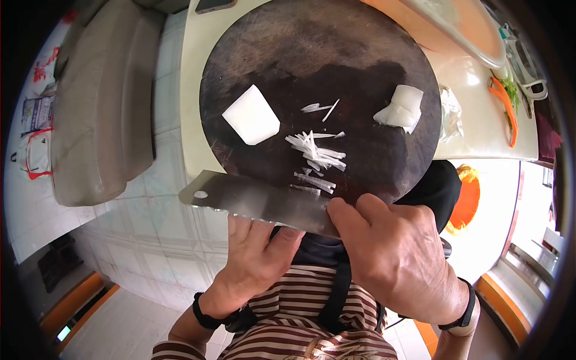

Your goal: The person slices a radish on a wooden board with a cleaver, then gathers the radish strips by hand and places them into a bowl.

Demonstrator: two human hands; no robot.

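Note:
My right hand [393,246] is closed round the handle end of a wide cleaver [258,201], whose blade points left over the near edge of a round dark chopping board [318,36]. Below the blade is my left hand [255,258], its fingertips hidden behind the cleaver; whether it touches the blade I cannot tell. On the board, a white block [252,115] lies at the left, and thin white strips [318,151] are heaped in the middle with a few scattered around. More white pieces [402,108], partly stacked, lie at the right.
The board rests on a pale table [195,120]. To its right are a crumpled clear wrapper [450,114], an orange peeler [509,111] and green leaves [510,90]. A clear-rimmed tray [462,30] is at the top right. A grey sofa [102,102] stands left; an orange bin [467,201] stands below right.

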